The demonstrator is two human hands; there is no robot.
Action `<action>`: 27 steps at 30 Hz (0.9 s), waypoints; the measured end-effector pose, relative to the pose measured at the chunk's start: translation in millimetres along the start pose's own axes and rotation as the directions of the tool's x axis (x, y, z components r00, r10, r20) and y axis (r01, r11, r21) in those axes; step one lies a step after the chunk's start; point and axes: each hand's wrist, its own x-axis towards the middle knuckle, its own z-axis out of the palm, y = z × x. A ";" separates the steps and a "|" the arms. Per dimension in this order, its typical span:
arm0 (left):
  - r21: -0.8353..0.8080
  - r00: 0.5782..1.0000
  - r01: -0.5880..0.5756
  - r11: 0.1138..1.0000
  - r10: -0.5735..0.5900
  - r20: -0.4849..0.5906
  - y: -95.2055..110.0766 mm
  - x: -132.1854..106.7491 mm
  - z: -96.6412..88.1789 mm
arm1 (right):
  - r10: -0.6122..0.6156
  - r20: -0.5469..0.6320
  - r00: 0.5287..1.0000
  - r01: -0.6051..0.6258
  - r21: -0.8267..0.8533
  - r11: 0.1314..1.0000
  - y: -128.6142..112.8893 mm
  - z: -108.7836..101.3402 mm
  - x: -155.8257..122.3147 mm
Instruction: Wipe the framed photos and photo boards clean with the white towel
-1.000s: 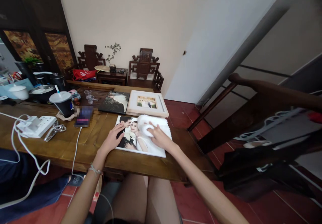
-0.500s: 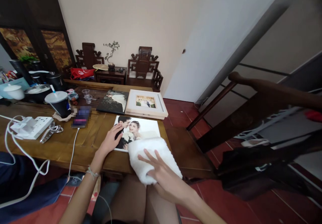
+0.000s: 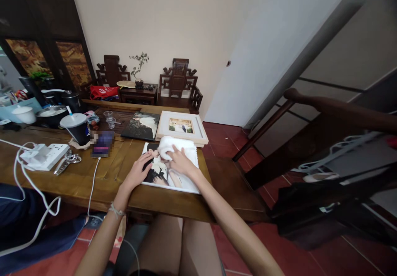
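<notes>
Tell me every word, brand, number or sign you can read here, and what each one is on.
No text can be read for certain.
Red bag: white marks, too small and blurred to read.
Phone: pixelated, nothing readable.
Photo print: no lettering on the part that shows; the white cloth covers some of it.
</notes>
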 end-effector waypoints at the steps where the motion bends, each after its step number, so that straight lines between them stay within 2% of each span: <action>1: -0.005 1.000 -0.004 1.000 0.004 -0.005 1.1 0.0 -0.1 | -0.016 0.002 1.000 0.016 -0.006 1.000 -4.9 4.0 -8.4; 6: -0.040 1.000 0.004 0.999 -0.004 -0.015 4.4 0.3 0.0 | -0.179 0.041 0.983 0.180 -0.013 0.984 -35.8 23.1 -86.1; 9: -0.051 1.000 0.022 0.998 -0.022 -0.015 2.9 0.2 0.8 | -0.266 0.129 0.955 0.256 0.091 0.962 -43.4 19.4 -127.0; 11: -0.044 1.000 0.022 0.999 -0.022 -0.008 1.0 0.2 1.5 | -0.279 0.174 0.944 0.252 0.162 0.954 -35.3 10.8 -138.8; 12: -0.040 1.000 0.020 0.999 -0.020 -0.004 -0.1 0.1 1.9 | -0.247 0.177 0.953 0.216 0.179 0.960 -27.4 6.1 -139.2; 14: -0.033 1.000 0.012 0.999 -0.012 0.001 -2.1 -0.2 2.7 | -0.104 0.156 0.982 0.079 0.161 0.984 -7.6 -2.3 -129.8; 16: -0.030 1.000 0.008 1.000 -0.008 0.003 -3.0 -0.5 3.4 | 0.051 0.108 0.993 -0.062 0.100 0.993 10.0 -7.7 -108.7; 18: -0.035 1.000 0.015 0.999 -0.015 -0.002 -2.1 -0.7 3.3 | 0.110 0.066 0.992 -0.113 0.051 0.992 17.3 -9.2 -80.3; 20: -0.056 1.000 0.021 0.998 -0.022 -0.020 0.5 -0.5 1.9 | 0.104 0.036 0.994 -0.105 0.027 0.994 10.8 -5.9 -50.8; 23: -0.150 0.993 0.028 0.988 -0.045 -0.111 5.2 0.6 -2.9 | 0.088 0.004 0.996 -0.088 -0.009 0.996 -18.5 7.2 -19.5; 25: -0.264 0.973 0.045 0.964 -0.103 -0.209 7.5 1.3 -6.6 | 0.001 0.019 1.000 0.000 -0.047 0.999 -40.9 18.4 -14.7; 27: -0.352 0.948 0.055 0.934 -0.159 -0.276 9.3 1.5 -9.2 | -0.149 0.075 0.986 0.154 -0.061 0.986 -57.8 27.5 -24.2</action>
